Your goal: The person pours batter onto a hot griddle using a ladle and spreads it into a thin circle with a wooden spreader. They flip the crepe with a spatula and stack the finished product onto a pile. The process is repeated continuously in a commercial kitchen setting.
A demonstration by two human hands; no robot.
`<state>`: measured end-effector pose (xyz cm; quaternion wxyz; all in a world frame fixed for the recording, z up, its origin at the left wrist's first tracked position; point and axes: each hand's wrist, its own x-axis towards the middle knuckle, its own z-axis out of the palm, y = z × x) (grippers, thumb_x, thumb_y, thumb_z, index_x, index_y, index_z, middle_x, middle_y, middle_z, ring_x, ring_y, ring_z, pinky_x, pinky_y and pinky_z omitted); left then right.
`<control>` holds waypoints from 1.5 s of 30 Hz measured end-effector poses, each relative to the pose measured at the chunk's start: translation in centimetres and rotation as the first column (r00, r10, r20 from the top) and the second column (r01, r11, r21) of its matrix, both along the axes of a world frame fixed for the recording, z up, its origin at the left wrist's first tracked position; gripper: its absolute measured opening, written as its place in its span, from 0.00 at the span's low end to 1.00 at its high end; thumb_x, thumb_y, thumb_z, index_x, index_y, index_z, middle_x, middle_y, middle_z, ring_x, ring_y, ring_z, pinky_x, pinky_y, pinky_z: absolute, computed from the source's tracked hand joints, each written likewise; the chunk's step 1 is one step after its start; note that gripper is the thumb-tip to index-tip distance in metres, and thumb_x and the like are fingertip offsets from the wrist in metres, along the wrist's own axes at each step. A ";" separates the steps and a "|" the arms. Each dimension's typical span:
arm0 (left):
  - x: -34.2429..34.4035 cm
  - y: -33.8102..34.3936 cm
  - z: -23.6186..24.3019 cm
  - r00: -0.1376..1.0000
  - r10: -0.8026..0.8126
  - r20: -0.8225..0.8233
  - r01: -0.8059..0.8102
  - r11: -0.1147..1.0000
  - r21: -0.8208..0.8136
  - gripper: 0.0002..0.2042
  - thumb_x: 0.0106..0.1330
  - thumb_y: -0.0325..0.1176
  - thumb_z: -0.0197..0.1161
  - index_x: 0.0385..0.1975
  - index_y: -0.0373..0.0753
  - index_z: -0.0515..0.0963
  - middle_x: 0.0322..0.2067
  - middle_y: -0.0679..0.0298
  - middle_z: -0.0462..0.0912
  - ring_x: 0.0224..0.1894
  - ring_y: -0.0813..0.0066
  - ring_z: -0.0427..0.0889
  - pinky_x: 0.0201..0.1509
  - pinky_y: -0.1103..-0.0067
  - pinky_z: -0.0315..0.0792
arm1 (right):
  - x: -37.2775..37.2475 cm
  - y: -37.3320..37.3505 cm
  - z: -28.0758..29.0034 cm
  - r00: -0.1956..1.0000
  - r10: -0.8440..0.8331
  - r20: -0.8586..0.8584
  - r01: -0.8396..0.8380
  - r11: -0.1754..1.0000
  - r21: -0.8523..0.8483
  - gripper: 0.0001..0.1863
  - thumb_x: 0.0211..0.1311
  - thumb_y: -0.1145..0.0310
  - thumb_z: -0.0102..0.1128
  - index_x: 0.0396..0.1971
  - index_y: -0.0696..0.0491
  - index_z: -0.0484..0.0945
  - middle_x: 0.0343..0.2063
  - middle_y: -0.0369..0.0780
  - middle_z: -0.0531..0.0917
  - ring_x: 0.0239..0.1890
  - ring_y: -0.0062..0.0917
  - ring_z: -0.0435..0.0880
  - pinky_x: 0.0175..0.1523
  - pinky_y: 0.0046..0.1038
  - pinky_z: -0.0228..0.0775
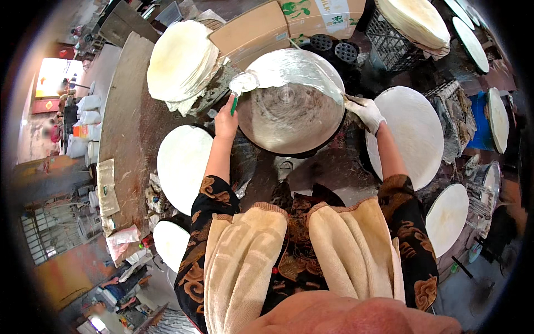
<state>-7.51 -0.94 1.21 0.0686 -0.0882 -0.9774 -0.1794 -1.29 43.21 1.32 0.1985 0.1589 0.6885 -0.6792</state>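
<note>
A round griddle (278,125) stands in front of me, its near half showing bare, swirled grey-brown. A thin, shiny, translucent sheet of batter or pancake (297,68) covers the far half. My left hand (226,119), bare, is closed round a green-handled tool (234,106) at the griddle's left rim. The tool's head is hidden by a whitish, crumpled mass (243,83). On the right rim my right hand (367,113), in a white glove, pinches the edge of the thin sheet.
Left of the griddle rises a stack of pale round pancakes (182,64); another stack (414,22) sits on a black crate (392,47). Pale round discs (186,167) (409,136) flank me. Cardboard (250,30) and perforated black cylinders (346,51) stand behind the griddle.
</note>
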 end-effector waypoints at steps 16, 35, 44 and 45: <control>8.8 0.6 -0.4 0.962 0.272 0.027 -0.271 0.941 0.203 0.26 0.56 0.22 0.58 0.58 0.43 0.70 0.42 0.45 0.79 0.42 0.49 0.80 0.44 0.68 0.73 | -6.9 -1.9 2.2 0.873 0.488 0.021 -0.481 0.853 0.201 0.21 0.56 0.57 0.63 0.42 0.59 0.80 0.15 0.34 0.76 0.09 0.16 0.65 0.13 0.21 0.54; 21.0 1.7 0.2 0.964 0.264 -0.018 -0.255 0.946 0.203 0.24 0.55 0.21 0.61 0.55 0.37 0.72 0.32 0.45 0.80 0.33 0.48 0.80 0.36 0.68 0.74 | -12.0 -2.2 3.0 0.567 0.781 0.262 -0.819 0.568 0.077 0.24 0.53 0.59 0.65 0.48 0.57 0.78 0.20 0.35 0.77 0.17 0.17 0.71 0.20 0.23 0.62; 23.4 2.8 2.3 0.994 0.099 0.047 -0.107 0.972 0.209 0.24 0.54 0.20 0.63 0.54 0.38 0.73 0.33 0.48 0.80 0.32 0.51 0.81 0.36 0.71 0.75 | -17.1 -8.2 3.8 0.667 0.710 0.226 -0.740 0.600 0.303 0.20 0.56 0.54 0.62 0.45 0.51 0.80 0.14 0.33 0.73 0.12 0.16 0.65 0.15 0.23 0.55; 22.9 2.6 2.8 0.993 0.113 -0.025 -0.105 0.968 0.228 0.23 0.55 0.21 0.63 0.53 0.37 0.73 0.33 0.48 0.81 0.32 0.53 0.82 0.37 0.72 0.75 | -16.7 -8.5 4.1 0.584 0.766 0.269 -0.805 0.504 0.313 0.21 0.56 0.54 0.62 0.46 0.50 0.79 0.15 0.33 0.74 0.12 0.17 0.66 0.16 0.24 0.55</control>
